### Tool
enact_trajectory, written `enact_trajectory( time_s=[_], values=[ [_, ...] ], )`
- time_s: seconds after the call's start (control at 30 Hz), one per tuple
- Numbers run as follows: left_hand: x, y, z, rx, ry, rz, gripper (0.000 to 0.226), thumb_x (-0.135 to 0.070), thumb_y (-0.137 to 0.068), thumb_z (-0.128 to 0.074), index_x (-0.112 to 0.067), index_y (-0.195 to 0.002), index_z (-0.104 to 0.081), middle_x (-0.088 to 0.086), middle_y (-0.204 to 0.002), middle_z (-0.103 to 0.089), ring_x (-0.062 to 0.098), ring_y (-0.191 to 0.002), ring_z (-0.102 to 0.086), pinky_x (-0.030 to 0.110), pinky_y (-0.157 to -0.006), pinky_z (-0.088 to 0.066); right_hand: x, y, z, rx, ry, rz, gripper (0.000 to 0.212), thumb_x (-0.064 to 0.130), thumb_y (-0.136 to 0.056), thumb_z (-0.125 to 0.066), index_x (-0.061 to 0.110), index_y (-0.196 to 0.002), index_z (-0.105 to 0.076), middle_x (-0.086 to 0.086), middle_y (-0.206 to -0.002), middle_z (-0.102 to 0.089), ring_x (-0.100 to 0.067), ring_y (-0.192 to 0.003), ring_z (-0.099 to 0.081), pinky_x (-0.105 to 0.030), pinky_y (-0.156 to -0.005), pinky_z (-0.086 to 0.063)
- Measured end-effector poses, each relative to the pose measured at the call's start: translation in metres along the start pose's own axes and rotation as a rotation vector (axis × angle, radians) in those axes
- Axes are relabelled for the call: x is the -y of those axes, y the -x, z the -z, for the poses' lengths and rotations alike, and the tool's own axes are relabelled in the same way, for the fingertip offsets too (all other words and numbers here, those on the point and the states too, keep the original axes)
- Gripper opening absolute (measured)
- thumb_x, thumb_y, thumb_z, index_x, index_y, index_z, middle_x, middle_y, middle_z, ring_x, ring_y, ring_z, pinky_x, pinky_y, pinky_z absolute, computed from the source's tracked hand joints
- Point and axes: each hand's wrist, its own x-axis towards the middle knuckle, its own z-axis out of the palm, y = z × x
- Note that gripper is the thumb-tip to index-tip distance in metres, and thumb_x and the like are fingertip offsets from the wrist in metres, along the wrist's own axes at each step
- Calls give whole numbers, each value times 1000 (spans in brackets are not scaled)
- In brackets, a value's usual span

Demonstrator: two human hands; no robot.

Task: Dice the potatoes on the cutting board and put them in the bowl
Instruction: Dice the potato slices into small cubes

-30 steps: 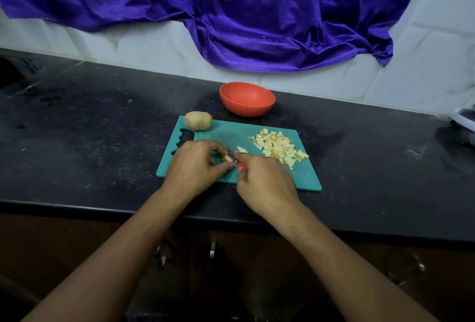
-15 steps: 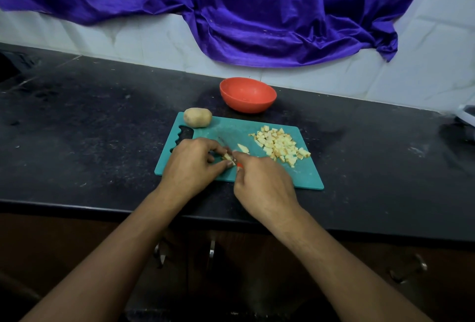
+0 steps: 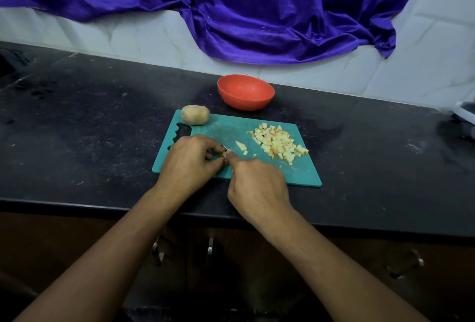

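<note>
Left hand (image 3: 190,164) pinching small potato piece (image 3: 224,154) on teal cutting board (image 3: 303,175), right hand (image 3: 257,182) curled round mostly hidden knife (image 3: 224,146), diced pile (image 3: 279,143) alongside, whole potato (image 3: 195,115), red bowl (image 3: 245,92) behind

Home kitchen: black countertop (image 3: 77,121), tiled wall (image 3: 416,64).

Cutting board (image 3: 231,128) is showing teal; bowl (image 3: 245,101), orange-red; whole potato (image 3: 195,115), tan; diced potato (image 3: 279,143), pale yellow; cloth (image 3: 257,13), purple; counter (image 3: 90,116), black with pale speckling; wall tiles (image 3: 128,36), white, faintly veined.
</note>
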Motion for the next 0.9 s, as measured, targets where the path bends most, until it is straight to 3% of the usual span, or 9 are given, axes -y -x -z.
enact_trajectory(
  time_s=[0.43,0.6,0.77,0.9],
  values=[
    [-2,0,1,-15,-37,21,21,-40,-81,-83,-30,-100,-78,-13,-96,-73,-1,-77,-61,29,-77,-56,-21,29,-2,-38,-5,29,56,27,-105,-45,30,-159,-34,0,-100,-67,-21,-88,-64,-36,-69,-49],
    [-2,1,1,-11,-30,36,25,-43,-80,-84,-31,-101,-78,-13,-95,-74,-1,-78,-62,28,-79,-55,-35,22,-1,-49,-180,-149,47,31,-107,-44,35,-153,-46,2,-95,-67,-16,-78,-61,-37,-68,-53],
    [2,0,4,-23,146,63,12,-36,-87,-80,-31,-98,-80,-18,-91,-75,-3,-82,-66,26,-81,-56,-42,14,6,-88,-373,-179,42,30,-106,-49,39,-147,-54,8,-112,-72,-3,-61,-47,-23,-56,-35],
    [2,0,4,-10,167,74,7,-28,-85,-83,-32,-89,-80,-19,-83,-74,-1,-78,-66,28,-79,-57,-41,9,12,-137,-377,-128,42,31,-105,-51,41,-146,-54,14,-127,-69,0,-62,-44,-22,-59,-36]
  ],
)
